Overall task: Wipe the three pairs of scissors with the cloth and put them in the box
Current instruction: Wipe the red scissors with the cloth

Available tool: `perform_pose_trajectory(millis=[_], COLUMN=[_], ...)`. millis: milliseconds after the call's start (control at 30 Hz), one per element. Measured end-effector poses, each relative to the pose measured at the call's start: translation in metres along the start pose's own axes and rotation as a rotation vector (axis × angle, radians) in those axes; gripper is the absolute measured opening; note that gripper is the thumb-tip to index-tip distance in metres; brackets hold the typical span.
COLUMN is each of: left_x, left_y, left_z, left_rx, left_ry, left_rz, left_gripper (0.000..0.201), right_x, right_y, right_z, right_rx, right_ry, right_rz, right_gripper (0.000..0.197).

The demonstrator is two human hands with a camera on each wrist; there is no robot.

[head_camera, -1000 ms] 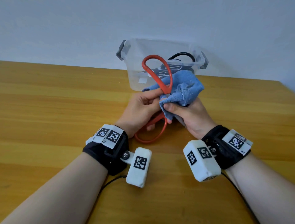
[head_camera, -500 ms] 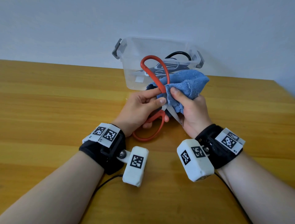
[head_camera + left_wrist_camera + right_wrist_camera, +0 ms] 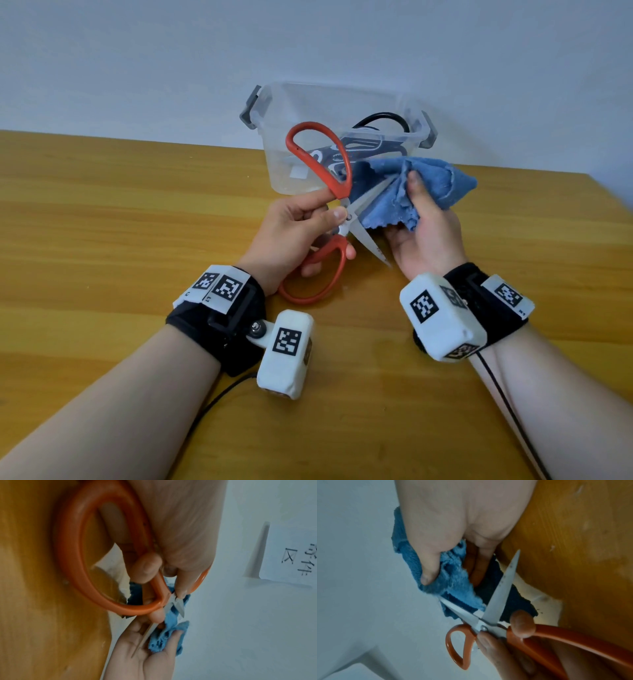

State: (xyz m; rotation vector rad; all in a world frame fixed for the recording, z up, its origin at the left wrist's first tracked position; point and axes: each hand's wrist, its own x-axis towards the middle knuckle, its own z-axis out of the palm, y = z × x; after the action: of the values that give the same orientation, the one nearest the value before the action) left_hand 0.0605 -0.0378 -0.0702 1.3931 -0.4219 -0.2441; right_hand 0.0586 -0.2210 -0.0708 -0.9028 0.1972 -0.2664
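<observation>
My left hand (image 3: 308, 226) grips the red-handled scissors (image 3: 318, 164) near the pivot, blades spread apart. One blade (image 3: 370, 245) points down toward my right palm; the other runs up into the blue cloth (image 3: 435, 183). My right hand (image 3: 421, 219) holds the cloth, its thumb pressing the folds over the upper blade. In the right wrist view the cloth (image 3: 453, 580) wraps the far blade while the near blade (image 3: 503, 582) is bare. The left wrist view shows the scissors (image 3: 89, 547) and cloth (image 3: 166, 637). The clear box (image 3: 342, 144) behind holds dark-handled scissors (image 3: 380, 120).
The wooden table (image 3: 120, 212) stretches wide to the left and in front of my hands. The box stands at the table's back edge against a pale wall (image 3: 308, 44). The table's right edge (image 3: 609, 205) lies near the cloth.
The scissors have opened: the blades now stand apart. My right hand slid the cloth outward and up along one blade, leaving the other blade bare.
</observation>
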Motion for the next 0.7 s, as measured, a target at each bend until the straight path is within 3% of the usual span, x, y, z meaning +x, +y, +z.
perform_pose_trajectory(millis=[133, 200, 267, 467, 600, 700], left_x=[0.000, 0.000, 0.000, -0.001, -0.001, 0.000], left_y=[0.002, 0.001, 0.000, 0.001, 0.000, -0.001], left_z=[-0.001, 0.000, 0.001, 0.002, 0.003, 0.003], left_rx=[-0.073, -0.079, -0.028, 0.059, 0.053, 0.041], left_ry=[0.056, 0.057, 0.030, -0.045, -0.065, -0.042], left_rz=[0.030, 0.039, 0.039, 0.037, 0.042, 0.021], left_gripper=[0.034, 0.034, 0.032, 0.030, 0.035, 0.036], right_x=[-0.005, -0.010, -0.013, -0.011, -0.001, 0.005], right_y=[0.003, 0.006, 0.010, 0.010, 0.009, 0.009], right_z=[0.005, 0.008, 0.008, 0.004, -0.001, -0.005], right_rx=[-0.069, -0.178, -0.284, -0.279, -0.205, -0.160], right_ry=[-0.257, -0.431, -0.492, -0.445, -0.291, -0.202], right_rz=[0.141, 0.149, 0.105, 0.035, 0.051, 0.043], right_gripper=[0.046, 0.039, 0.030, 0.026, 0.066, 0.066])
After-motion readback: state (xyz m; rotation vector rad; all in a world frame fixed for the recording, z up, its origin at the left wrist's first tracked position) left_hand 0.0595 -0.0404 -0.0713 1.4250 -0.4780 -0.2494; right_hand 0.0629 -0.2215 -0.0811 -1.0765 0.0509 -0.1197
